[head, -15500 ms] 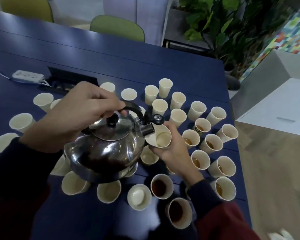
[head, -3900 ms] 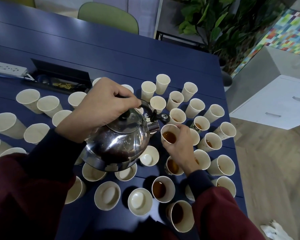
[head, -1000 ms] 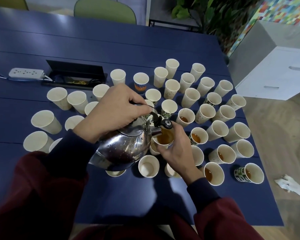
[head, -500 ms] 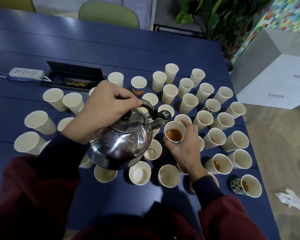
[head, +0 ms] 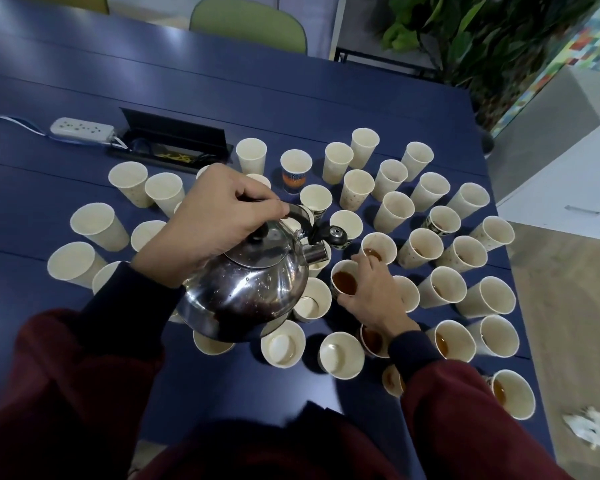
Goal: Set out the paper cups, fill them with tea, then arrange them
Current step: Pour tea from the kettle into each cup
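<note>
A dark blue tabletop (head: 257, 84) made of long planks is covered across its near half by a loose spread of paper cups (head: 394, 209). Those toward the right edge are seen to hold brown tea, while those on the left are pale inside. One cup with an orange and blue print (head: 294, 172) is set among the far ones. A steel kettle (head: 246, 292) is held above the cups near the middle. Its black handle is gripped by the left hand (head: 219, 223), fingers curled round it. Just beside the spout, a tea-filled cup (head: 343, 282) is clasped by the right hand (head: 371, 292), fingers wrapped about its side. Whether that cup rests on the tabletop cannot be told. An open cable hatch (head: 174, 133) is let into the surface at the far left, with a white power strip (head: 82, 129) laid beside it. A green chair (head: 250, 22) is drawn up at the far side. A leafy plant (head: 465, 36), a many-coloured tiled panel (head: 596, 46) and a white cabinet (head: 568, 181) are found to the right, above a wooden floor (head: 568, 306) on which a crumpled white scrap (head: 593, 427) lies.
</note>
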A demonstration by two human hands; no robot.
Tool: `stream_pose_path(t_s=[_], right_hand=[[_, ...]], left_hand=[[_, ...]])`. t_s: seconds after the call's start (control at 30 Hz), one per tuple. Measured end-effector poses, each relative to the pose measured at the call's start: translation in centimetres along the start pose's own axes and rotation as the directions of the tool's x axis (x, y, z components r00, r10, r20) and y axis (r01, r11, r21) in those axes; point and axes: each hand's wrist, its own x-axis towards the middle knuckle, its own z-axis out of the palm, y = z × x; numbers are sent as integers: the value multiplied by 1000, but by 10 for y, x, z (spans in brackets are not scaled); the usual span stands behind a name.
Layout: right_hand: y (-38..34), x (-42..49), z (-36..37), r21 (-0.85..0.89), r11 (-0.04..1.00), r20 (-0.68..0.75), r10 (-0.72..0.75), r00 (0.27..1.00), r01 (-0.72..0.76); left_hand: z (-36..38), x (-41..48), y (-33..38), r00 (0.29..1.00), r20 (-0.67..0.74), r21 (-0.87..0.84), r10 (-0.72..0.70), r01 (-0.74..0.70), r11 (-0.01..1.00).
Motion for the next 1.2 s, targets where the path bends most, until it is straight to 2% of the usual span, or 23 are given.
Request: stream_pose_path(t_s=[0.17, 0.2, 0.27, 0.37, 0.43, 0.53, 0.67, 0.7, 0.8, 0.83, 0.9, 0.97, 1.03, 1.1, 1.13, 1.2], right_hand=[[1, -2, 0, 35, 999, 79, 11, 997, -14], [-2, -5, -4, 46, 999, 43, 24, 999, -26], [-11, -14, -20, 111, 993, -116, 59, 991, -46], [-44, -34, -57, 355, 935, -366, 157, 917, -18], [-76, -50, -81, 515, 856, -410, 194, 891, 51], [-121, -73, -105, 647, 758, -313, 164, 936, 84], [-161, -102, -121, 851, 524, -116, 243, 963, -30], [-164, -105, -120, 865, 498, -93, 260, 961, -51], [-169, -117, -115, 826, 561, -104, 264, 959, -65], [-168, -123, -116, 838, 543, -117, 271, 955, -51], [-160, -138, -123, 908, 418, -120, 303, 945, -19], [-154, -156, -133, 934, 357, -97, 333, 938, -30], [-149, -170, -140, 936, 346, -67, 357, 932, -65], [-143, -177, -141, 929, 357, -56, 402, 914, -100], [-139, -179, -141, 940, 321, -40, 429, 902, -111], [-126, -184, -145, 968, 229, -13, 462, 887, -105]], left_hand=[[1, -4, -1, 1000, -15, -10, -1, 1, 1000], [1, -4, -1, 1000, -20, -15, 3, -4, 1000], [1, -6, -2, 1000, -21, -43, 2, -3, 999], [4, -10, -1, 1000, 9, -121, -4, 5, 993], [7, -16, 4, 998, 67, -227, 7, 8, 974], [15, -28, 14, 989, 145, -338, 38, 14, 941], [29, -55, 22, 973, 218, -424, 75, 25, 905], [33, -61, 23, 973, 221, -437, 60, 44, 898], [42, -77, 22, 970, 239, -439, 38, 73, 895], [43, -81, 23, 963, 263, -434, 54, 69, 898], [46, -88, 26, 940, 322, -392, 109, 28, 920], [51, -98, 31, 916, 356, -281, 184, -83, 956], [56, -109, 35, 901, 312, -121, 302, -277, 953], [60, -118, 31, 892, 185, 15, 413, -423, 906], [59, -119, 24, 896, 103, 47, 432, -439, 898], [57, -114, 3, 929, -39, 53, 368, -365, 929]])
